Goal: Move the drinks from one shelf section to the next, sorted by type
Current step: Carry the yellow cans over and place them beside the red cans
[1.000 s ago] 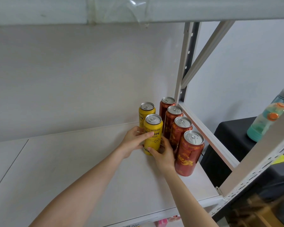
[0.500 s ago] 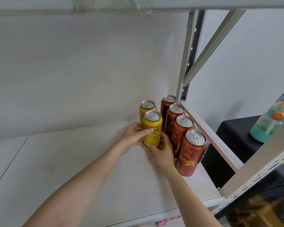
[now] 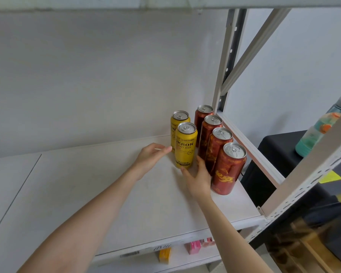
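Grip has been released from the tall yellow aluminium beer can (image 3: 186, 146), which is left upright on the white shelf board (image 3: 106, 194). The left hand (image 3: 150, 156) is held just beside it, fingers straight and together; the right hand (image 3: 198, 175) — nearer, at its base — is held with fingers loosely spread.

Off right, teal bottle (image 3: 308, 142) with orange button, upright on black-draped surface (image 3: 274, 148). Lower down, yellow tag (image 3: 330, 177). Down at bottom edge, pink packets (image 3: 194, 247) near small yellow box (image 3: 164, 255). Behind, plain white wall (image 3: 87, 75).
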The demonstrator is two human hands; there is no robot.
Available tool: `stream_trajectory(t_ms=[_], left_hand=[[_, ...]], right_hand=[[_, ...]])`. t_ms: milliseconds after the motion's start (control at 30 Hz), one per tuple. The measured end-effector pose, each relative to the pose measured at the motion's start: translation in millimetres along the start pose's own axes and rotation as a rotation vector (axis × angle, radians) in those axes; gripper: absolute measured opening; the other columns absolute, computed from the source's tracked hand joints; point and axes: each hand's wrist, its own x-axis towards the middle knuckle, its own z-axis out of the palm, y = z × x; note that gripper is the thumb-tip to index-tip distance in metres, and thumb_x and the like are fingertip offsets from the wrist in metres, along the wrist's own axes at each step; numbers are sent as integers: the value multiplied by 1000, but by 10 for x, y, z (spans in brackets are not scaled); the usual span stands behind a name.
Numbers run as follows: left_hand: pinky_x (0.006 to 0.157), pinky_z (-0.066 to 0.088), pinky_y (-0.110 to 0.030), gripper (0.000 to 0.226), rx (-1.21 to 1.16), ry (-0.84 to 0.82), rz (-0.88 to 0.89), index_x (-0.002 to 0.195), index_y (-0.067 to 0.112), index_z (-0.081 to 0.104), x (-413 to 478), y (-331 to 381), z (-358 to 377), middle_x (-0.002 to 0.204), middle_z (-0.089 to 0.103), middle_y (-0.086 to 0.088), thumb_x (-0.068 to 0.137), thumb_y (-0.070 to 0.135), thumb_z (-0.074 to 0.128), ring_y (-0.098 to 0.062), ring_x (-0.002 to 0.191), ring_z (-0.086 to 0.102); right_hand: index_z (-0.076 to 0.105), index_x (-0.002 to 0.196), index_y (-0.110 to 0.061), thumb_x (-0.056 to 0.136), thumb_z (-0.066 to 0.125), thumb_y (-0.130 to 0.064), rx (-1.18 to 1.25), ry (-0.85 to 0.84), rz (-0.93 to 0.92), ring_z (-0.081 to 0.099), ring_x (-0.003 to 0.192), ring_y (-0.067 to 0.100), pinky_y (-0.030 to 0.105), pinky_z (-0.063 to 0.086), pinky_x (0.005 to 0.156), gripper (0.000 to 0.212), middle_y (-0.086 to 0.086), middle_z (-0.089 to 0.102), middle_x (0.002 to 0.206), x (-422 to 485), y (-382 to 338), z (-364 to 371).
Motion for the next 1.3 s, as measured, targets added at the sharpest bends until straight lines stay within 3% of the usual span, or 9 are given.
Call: stream_trajectory(t_ms=[100, 233, 367, 500, 1033, 1300], left_hand=[[86, 46, -27, 52, 160, 53, 29, 114, 24, 65, -181, -225, -153, 115, 67, 3, 79, 63, 65, -12, 111, 61], [103, 40, -36, 45, 564, 143, 185, 127, 12, 58, -514, -545, -328, 129, 62, -10, 96, 46, 55, -26, 123, 55], [114, 25, -49, 53, 913, 157, 223, 139, 20, 48, -915, -763, -410, 145, 50, -6, 98, 54, 42, -29, 139, 38], [117, 10, -57, 59, 1107, 139, 220, 146, 28, 37, -1256, -892, -441, 158, 33, -4, 97, 62, 31, -26, 149, 18], [118, 8, -58, 66, 1228, 208, 217, 150, 29, 32, -2783, -1223, -658, 161, 27, -6, 96, 66, 25, -26, 151, 15], [120, 9, -55, 65, 1306, 210, 145, 153, 27, 27, -3822, -1482, -943, 162, 25, -6, 98, 61, 26, -25, 152, 13]], right_hand=[[37, 147, -17, 88, 66, -38, -221, -9, -86, 44, 132, 29, 39, 38, 107, 69, 7, 49, 144, -228, 0, -29], [29, 150, -18, 93, 50, -51, -580, -62, -109, 34, 137, 27, 42, 31, 110, 69, 5, 38, 153, -546, -30, -54], [22, 153, -21, 95, 39, -56, -786, -94, -171, 27, 143, 26, 43, 25, 112, 70, 5, 29, 158, -905, -62, -84], [20, 153, -20, 95, 35, -57, -896, -115, -233, 26, 144, 28, 46, 23, 114, 70, 7, 28, 159, -1241, -87, -124], [13, 155, -21, 97, 29, -58, -1043, -209, -356, 15, 149, 29, 52, 13, 118, 70, 9, 17, 162, -2558, -235, -254], [25, 152, -21, 95, 38, -53, -1050, -216, -451, 25, 145, 31, 53, 17, 116, 66, 9, 25, 160, -3362, -398, -164]])
